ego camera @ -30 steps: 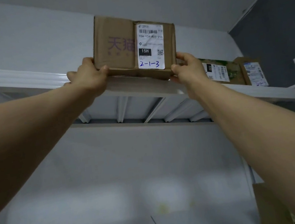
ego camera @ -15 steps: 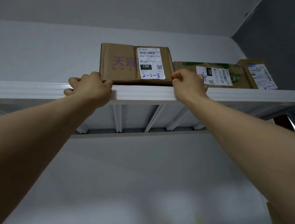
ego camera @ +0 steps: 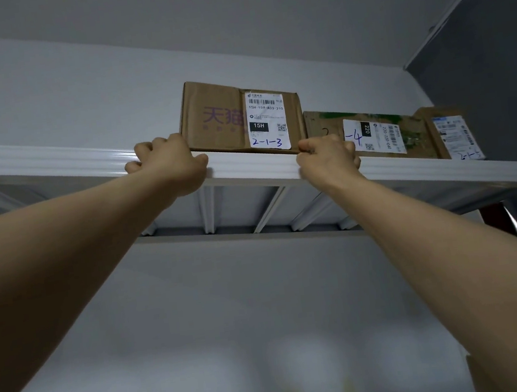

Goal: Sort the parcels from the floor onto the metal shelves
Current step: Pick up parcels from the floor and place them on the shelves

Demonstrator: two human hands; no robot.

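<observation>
Left hand [ego camera: 166, 164] and right hand [ego camera: 327, 159] curl at the metal shelf's [ego camera: 53, 161] front lip, flanking parcel 2-1-3 [ego camera: 219, 119].
Both arms reach overhead; whether the hands grip the box or only touch it cannot be told. The box stands label-outward just beside parcel 2-1-4 [ego camera: 379, 137], probably so the numbers run in order.

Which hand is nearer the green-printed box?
Right. The right hand is at the left corner of the flat green-printed cardboard box; the left hand is beyond the brown cardboard box.
</observation>
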